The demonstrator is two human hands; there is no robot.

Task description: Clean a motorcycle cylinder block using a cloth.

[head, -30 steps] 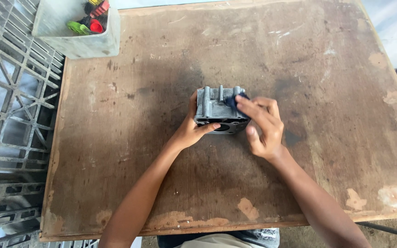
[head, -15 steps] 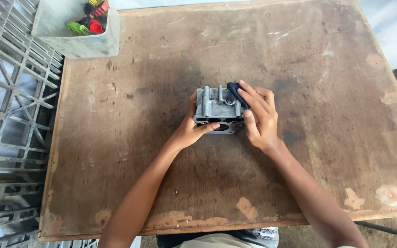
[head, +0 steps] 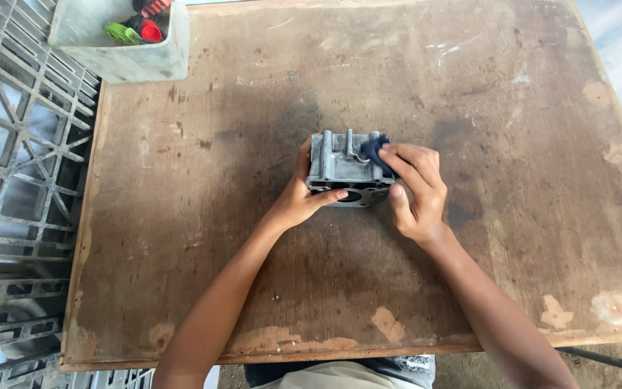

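Head view shows my right hand (head: pixel 415 191) has slid the dark blue cloth (head: pixel 373 149) up to the far right corner of the grey metal engine block (head: pixel 343 169), fingers pinched together on it, so the wiping has moved along. My left hand (head: pixel 304 198) clamps the block's near-left side mid-table (head: pixel 253 288). Its long axis runs left to right, its round bore facing me.
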